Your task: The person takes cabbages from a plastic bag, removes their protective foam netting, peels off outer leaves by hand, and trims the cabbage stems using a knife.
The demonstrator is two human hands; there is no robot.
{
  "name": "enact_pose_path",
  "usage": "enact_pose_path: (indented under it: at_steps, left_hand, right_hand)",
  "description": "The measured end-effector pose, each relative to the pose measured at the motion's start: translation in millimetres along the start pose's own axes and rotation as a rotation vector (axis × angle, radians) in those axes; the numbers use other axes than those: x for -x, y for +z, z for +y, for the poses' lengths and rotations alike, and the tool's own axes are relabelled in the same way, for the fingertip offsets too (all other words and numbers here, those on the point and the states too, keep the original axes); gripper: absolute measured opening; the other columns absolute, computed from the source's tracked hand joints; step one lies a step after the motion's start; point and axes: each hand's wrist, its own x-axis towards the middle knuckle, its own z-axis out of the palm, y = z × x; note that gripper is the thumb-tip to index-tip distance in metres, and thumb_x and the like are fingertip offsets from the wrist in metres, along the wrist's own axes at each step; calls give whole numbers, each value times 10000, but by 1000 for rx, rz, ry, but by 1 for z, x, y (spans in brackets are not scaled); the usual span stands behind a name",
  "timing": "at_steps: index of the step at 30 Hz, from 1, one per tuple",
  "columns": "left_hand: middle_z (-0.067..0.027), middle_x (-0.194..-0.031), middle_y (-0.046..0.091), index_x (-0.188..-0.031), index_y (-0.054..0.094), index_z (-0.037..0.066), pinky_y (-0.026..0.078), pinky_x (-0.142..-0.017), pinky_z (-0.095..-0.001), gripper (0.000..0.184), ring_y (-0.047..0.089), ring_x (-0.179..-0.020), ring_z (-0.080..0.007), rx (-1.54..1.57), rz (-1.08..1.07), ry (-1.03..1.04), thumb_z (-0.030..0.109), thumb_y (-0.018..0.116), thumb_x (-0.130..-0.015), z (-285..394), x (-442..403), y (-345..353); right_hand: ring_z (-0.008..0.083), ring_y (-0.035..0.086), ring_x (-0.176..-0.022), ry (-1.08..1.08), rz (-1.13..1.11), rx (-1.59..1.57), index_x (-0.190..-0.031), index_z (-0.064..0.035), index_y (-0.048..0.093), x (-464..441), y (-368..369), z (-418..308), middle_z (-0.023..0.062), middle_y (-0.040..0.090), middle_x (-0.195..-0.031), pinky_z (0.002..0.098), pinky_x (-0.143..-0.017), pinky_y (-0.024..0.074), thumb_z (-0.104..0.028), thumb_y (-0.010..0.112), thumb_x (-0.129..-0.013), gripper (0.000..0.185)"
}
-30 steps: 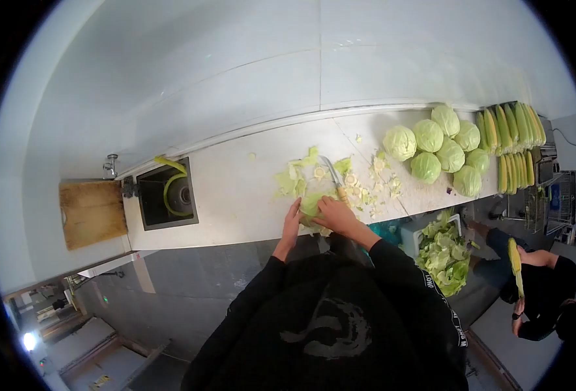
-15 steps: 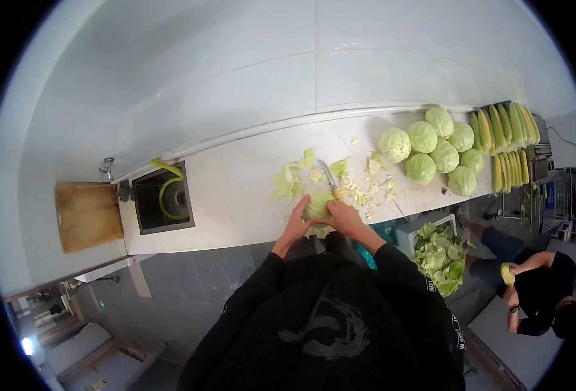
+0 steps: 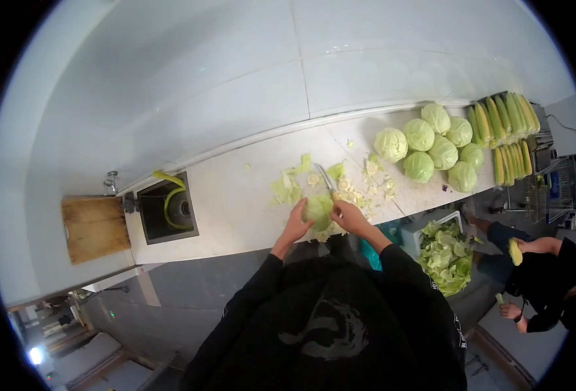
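A pale green cabbage (image 3: 318, 212) is between my two hands, close to the front edge of the white counter (image 3: 229, 208). My left hand (image 3: 295, 227) grips its left side, thumb along the near face. At its right edge, the fingers of my right hand (image 3: 351, 219) are closed against the leaves; exactly what they pinch is too small to see. A knife (image 3: 325, 177) with a curved blade and light handle lies just beyond my right hand, its handle close to my knuckles. Loose leaves (image 3: 286, 189) and cut stem pieces (image 3: 346, 184) are scattered around it.
Several whole cabbages (image 3: 419, 135) and stacked corn ears (image 3: 506, 120) are at the counter's right. Below stands a bin of leaves (image 3: 445, 260). A sink (image 3: 149, 218) and a wooden board (image 3: 92, 228) are left. At right, another person (image 3: 548, 283) holds corn (image 3: 515, 251).
My right hand has shifted slightly right, away from the cabbage's middle to its edge. The other person's hands have moved apart. The view has tilted slightly.
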Motion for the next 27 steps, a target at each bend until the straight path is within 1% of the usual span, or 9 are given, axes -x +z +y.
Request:
enact_pose_path:
  at_steps: [1,4,7,10,17,20,23,26,27]
  left_hand:
    - [-199,-1480,335,-1452,308,27,261,-1131,-377,808,317,-1375,-322,-29,9,-1,94,709,-755,-6,0,0]
    - [-202,-1495,301,-1458,287,21,235,-1142,-384,804,286,-1389,-329,135,-14,-23,105,693,-769,2,2,-7]
    - [-209,-1489,302,-1456,272,13,236,-1139,-403,805,280,-1387,-349,242,5,-92,128,696,-781,3,5,2]
    - [-220,-1471,320,-1445,276,10,248,-1131,-417,795,294,-1373,-368,-84,125,46,152,704,-791,17,12,16]
    - [-225,-1443,347,-1437,280,17,264,-1122,-424,824,318,-1349,-379,-96,43,61,155,737,-766,18,8,7]
    - [-218,-1438,351,-1436,282,22,268,-1121,-422,833,321,-1349,-371,-90,4,38,136,745,-753,18,6,0]
    - [-209,-1435,352,-1438,284,28,274,-1118,-416,841,326,-1348,-358,-79,-36,36,132,752,-747,20,10,-7]
    - [-200,-1431,355,-1438,285,30,281,-1115,-409,841,340,-1339,-349,-63,-65,65,136,755,-748,25,10,-14]
    - [-196,-1428,359,-1438,286,31,285,-1113,-406,838,347,-1334,-348,-75,-76,76,137,755,-752,26,10,-17]
  right_hand:
    - [261,637,-665,42,46,-43,-836,-14,564,-1,5,8,124,636,-728,361,-615,499,-181,641,-863,186]
    - [191,634,-625,180,108,-289,-830,-1,564,-2,19,26,100,641,-721,318,-580,507,-176,634,-873,193]
    - [149,625,-602,229,155,-339,-819,-4,566,0,26,34,67,638,-703,292,-553,507,-178,645,-874,198]
    - [189,641,-617,253,240,-266,-831,-11,563,-4,19,33,86,639,-689,316,-569,508,-170,645,-867,183]
    - [350,619,-670,77,253,126,-858,-43,510,-45,-11,31,158,619,-703,438,-573,470,-183,629,-851,184]
    - [358,619,-684,103,320,260,-891,-46,509,-63,-8,26,150,622,-715,442,-594,476,-181,618,-853,178]
    - [363,614,-705,184,365,256,-915,-47,499,-74,-4,23,155,614,-716,446,-612,474,-188,632,-840,209]
    - [380,610,-749,282,350,-12,-948,-26,493,-77,4,27,199,609,-753,479,-665,476,-285,615,-853,302]
    - [351,609,-726,201,465,24,-944,-29,505,-74,9,28,179,605,-738,459,-646,472,-306,649,-838,330]
